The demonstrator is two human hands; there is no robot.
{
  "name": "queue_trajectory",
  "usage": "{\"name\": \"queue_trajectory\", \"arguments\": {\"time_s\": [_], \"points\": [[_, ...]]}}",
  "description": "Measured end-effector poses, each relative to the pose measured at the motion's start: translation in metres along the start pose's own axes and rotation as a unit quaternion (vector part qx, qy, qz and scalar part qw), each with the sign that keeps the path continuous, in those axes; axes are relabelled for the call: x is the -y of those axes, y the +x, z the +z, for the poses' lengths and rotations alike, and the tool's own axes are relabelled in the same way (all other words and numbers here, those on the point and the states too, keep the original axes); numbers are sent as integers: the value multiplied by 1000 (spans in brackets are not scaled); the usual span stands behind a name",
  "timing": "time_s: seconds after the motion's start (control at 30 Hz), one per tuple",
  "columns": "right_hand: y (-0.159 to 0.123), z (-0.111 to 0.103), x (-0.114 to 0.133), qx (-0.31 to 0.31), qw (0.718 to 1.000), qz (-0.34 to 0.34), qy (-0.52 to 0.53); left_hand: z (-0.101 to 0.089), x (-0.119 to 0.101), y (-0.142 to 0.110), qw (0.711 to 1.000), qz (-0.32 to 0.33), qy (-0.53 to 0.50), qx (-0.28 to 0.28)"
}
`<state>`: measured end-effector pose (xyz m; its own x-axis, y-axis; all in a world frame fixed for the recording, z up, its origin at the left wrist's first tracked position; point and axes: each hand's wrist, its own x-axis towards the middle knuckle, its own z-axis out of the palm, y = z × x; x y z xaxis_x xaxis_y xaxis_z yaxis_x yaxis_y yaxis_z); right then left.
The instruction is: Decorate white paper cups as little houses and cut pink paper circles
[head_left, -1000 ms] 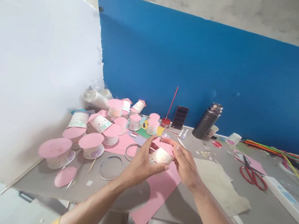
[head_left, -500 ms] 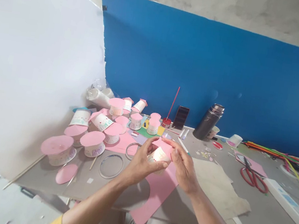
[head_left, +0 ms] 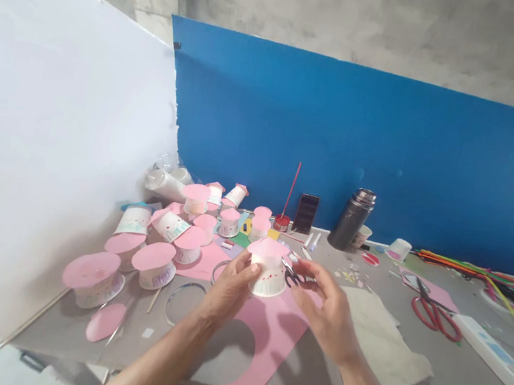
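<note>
My left hand (head_left: 231,285) is closed around the side of a white paper cup (head_left: 268,278), which stands upside down with small red marks on its wall. A pink paper disc (head_left: 268,248), rising to a low peak, caps the cup. To the right, my right hand (head_left: 330,303) is apart from the cup with its fingers spread. Small black-handled scissors (head_left: 293,276) show between the cup and the right fingertips; a grip on them is not visible. Below the hands lies a pink paper sheet (head_left: 270,342) with a curved cutout.
Several pink-topped cups (head_left: 155,258) crowd the left side, near a tape ring (head_left: 185,304). A phone (head_left: 306,213) and a dark flask (head_left: 352,219) stand at the back. Red-handled scissors (head_left: 434,314), a white power strip (head_left: 495,363) and coloured sticks (head_left: 463,265) are on the right.
My right hand has come off the cup and moved right, its fingers opening. The capped cup is now upright in my left hand, and the black-handled scissors have come into sight.
</note>
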<state>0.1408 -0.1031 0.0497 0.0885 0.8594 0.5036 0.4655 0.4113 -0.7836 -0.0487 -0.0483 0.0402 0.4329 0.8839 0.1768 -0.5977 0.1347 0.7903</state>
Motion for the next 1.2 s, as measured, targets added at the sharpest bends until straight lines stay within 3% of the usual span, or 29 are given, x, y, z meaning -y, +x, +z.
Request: {"name": "queue_trajectory", "arguments": {"time_s": [0.1, 0.2, 0.37, 0.53, 0.67, 0.77, 0.83, 0.93, 1.2], "points": [[-15, 17, -3, -64, 981, -109, -149, 4, 1, 0, 1000, 9, -7, -22], [-14, 27, -5, -128, 943, -164, -260, 12, 5, -1, 999, 22, -4, -35], [-5, 26, -6, -171, 907, -171, -344, 24, 10, -1, 998, 29, -14, -53], [-4, 22, -10, -159, 892, -182, -383, 28, 16, -1, 998, 5, -36, -47], [-1, 14, -15, -139, 920, -126, -343, 21, 9, -4, 998, -55, -23, -23], [0, 6, -15, -87, 976, -18, -201, 11, -10, 1, 994, -92, -45, -35], [0, 3, -12, -42, 995, 44, -78, 6, -23, 7, 996, -67, -40, -50], [-1, 4, -6, -8, 997, 77, 9, 4, -35, 19, 998, -60, 0, -35], [-9, 11, 0, 74, 995, 54, -32, 13, -46, 36, 990, -94, 81, 68]]}}
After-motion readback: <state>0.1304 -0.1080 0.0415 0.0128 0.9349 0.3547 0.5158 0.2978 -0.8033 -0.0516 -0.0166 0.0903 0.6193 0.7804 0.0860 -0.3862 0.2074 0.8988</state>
